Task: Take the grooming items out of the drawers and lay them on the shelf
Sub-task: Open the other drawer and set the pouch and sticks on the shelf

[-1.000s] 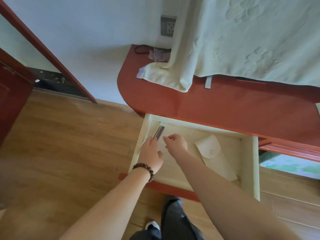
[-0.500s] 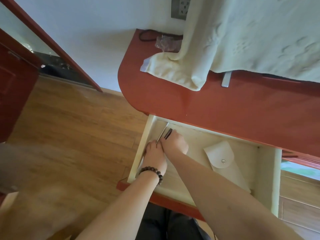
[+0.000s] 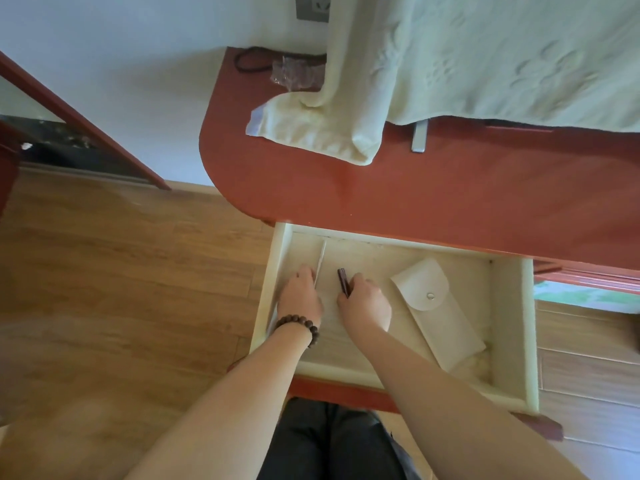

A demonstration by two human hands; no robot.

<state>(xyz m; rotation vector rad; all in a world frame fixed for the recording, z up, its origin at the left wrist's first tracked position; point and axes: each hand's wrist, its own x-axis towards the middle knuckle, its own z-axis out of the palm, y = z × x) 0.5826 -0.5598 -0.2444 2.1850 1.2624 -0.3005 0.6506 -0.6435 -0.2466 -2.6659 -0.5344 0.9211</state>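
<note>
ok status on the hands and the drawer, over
Left hand on thin pale tool. Right hand pinching dark item. Pouch in drawer. Nothing blocking.

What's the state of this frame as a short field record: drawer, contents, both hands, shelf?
drawer: pulled open below the red shelf
left hand: inside drawer at its left side, on a thin pale flat item; grip not clear
right hand: inside drawer, closed on a small dark item
pouch: cream, snap flap shut, lying diagonally in the drawer's right half, untouched
shelf: red top, cream towel draped over its back, pale flat piece sticking out from under the towel
task progress: neither held item is on the shelf yet
</note>
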